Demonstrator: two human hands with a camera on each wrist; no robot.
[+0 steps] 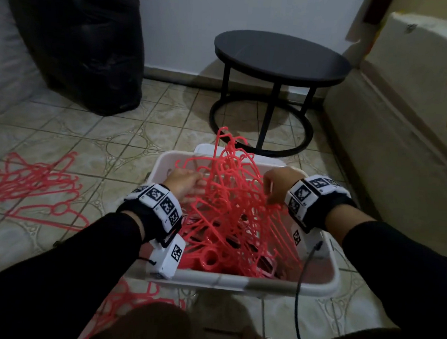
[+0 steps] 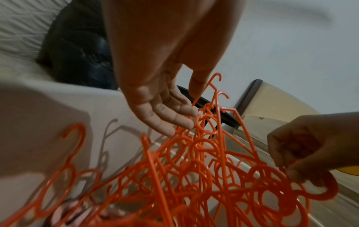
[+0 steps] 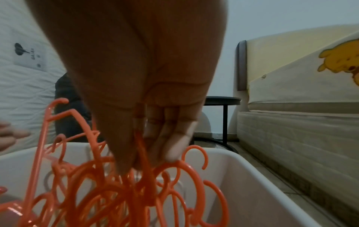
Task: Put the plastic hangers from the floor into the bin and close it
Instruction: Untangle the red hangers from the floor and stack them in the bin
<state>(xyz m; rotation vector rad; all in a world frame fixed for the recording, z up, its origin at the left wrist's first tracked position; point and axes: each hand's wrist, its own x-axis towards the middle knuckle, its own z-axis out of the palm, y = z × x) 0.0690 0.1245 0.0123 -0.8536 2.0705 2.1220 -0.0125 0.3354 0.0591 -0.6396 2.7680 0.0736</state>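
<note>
Standing tilted in the white bin [image 1: 237, 280], the hanger bundle [image 1: 231, 196] rose between both hands. The right hand [image 1: 278, 185] pinched its edge; the left hand [image 1: 184, 183], fingers straight, touched the other side. More hangers on the floor [image 1: 31, 183] lay to the left, nearer that hand.

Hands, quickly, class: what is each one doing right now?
Left hand: open, straight fingers touching the hangers in the bin.
Right hand: pinching the hangers.

No legible words or numbers from my feed. Square black-and-white coded markers sit on both wristbands [image 1: 158, 200]. Small print on the white label [image 3: 29, 56] too blurred to read.
</note>
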